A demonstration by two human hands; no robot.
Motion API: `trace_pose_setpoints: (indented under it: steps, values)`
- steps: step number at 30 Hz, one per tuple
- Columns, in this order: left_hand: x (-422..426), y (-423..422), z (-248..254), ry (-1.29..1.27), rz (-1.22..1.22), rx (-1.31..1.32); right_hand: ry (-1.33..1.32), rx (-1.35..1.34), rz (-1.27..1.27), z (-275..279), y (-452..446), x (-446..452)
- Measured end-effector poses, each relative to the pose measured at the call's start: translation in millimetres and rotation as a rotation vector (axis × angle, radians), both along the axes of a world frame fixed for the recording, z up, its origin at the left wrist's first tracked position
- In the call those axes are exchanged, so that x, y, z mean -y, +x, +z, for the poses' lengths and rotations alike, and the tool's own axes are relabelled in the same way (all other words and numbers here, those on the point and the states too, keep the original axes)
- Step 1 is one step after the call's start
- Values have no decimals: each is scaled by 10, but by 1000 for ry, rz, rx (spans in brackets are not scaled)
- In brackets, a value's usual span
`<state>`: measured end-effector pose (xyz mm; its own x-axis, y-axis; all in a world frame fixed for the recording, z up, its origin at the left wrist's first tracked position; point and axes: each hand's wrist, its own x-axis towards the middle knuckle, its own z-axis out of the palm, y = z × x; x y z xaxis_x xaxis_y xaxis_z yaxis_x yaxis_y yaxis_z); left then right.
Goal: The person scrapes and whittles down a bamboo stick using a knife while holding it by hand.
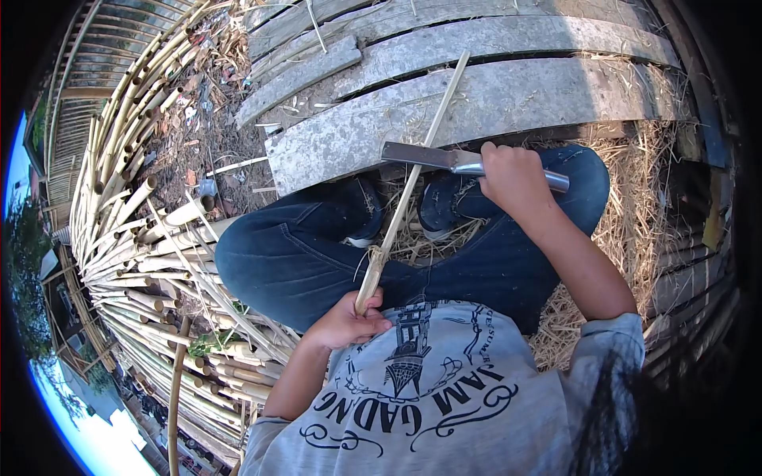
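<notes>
My left hand (349,321) is closed round the lower end of a long bamboo strip (403,198), close to my shirt. The strip slants up and away from me, and its far end lies over the grey planks. A curl of shaving clings to it just above my left hand. My right hand (512,178) grips the metal handle of a machete-like knife (425,155) with a broad, straight blade. The blade crosses the strip about midway, over my lower legs. Whether its edge bites into the bamboo, I cannot tell.
Weathered wooden planks (492,87) form a low platform in front of me. Many bamboo poles (151,230) are stacked at my left. Shavings (627,230) cover the ground at my right and between my crossed legs. Litter (190,127) lies beyond the poles.
</notes>
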<state>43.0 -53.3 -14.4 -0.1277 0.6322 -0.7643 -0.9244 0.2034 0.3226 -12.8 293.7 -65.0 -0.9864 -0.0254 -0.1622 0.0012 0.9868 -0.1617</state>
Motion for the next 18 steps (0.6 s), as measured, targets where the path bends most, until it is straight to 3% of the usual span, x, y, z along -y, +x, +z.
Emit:
trace_pose_setpoints:
  steps: [4,6,8,12,14,16,18]
  values:
    - [-50,-32,58,-46,-38,-29,-34,32,227,148,109,181]
    - [-28,-33,6,-10,-29,-24,9,-80,46,-39,-15,-94]
    - [-14,-8,-4,24,0,-27,45,-4,6,-27,-101,-169]
    - [-50,-27,61,-4,1,1,-69,102,249,140,115,164]
    - [-58,-52,35,-21,-20,-12,-25,-31,188,15,32,2]
    - [-13,-32,-30,32,-3,22,50,6,-36,6,-144,-209]
    - [-17,-34,-16,36,10,3,-11,10,33,95,-62,-85]
